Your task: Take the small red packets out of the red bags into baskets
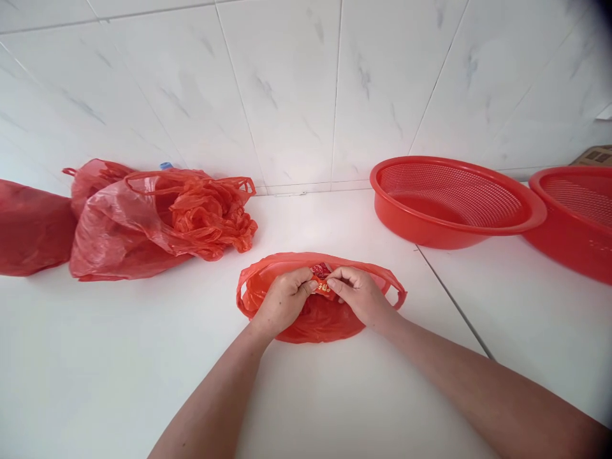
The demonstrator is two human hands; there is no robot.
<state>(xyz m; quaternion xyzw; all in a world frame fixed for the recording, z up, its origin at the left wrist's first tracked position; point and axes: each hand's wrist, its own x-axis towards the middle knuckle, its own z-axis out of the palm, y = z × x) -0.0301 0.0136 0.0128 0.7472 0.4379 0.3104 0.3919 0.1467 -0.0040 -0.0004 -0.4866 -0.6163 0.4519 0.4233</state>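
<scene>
Fingers [310, 285] of both hands close narrowly on a small crumpled red wrapper [321, 280], the left hand [282, 303] and right hand [358, 294] meeting over it from either side, with the thumbs and fingertips pinching its edges. Yellow and white printing shows on the wrapper, but the folds and blur leave no word or brand readable. It sits at the mouth of a thin red plastic carrier bag [310, 322], which lies flattened beneath the hands, its two looped handles [396, 292] spread left and right. Both forearms [215, 395] reach in from the bottom of the view, and the bag rests on a white tabletop [344, 395] with a dark seam [454, 299] running across its right side.

Well to the left, a heap of crumpled red and orange plastic bags [157, 220] lies against the white marble-veined wall tiles [287, 83], with a small blue object [166, 166] peeping out behind it. Another red bag [29, 229] lies at the left edge, just touching the heap. To the right stand two red plastic colanders [449, 204], side by side and almost touching, and behind the farther one is a corner of cardboard box [595, 156], its dark print too small to read.
</scene>
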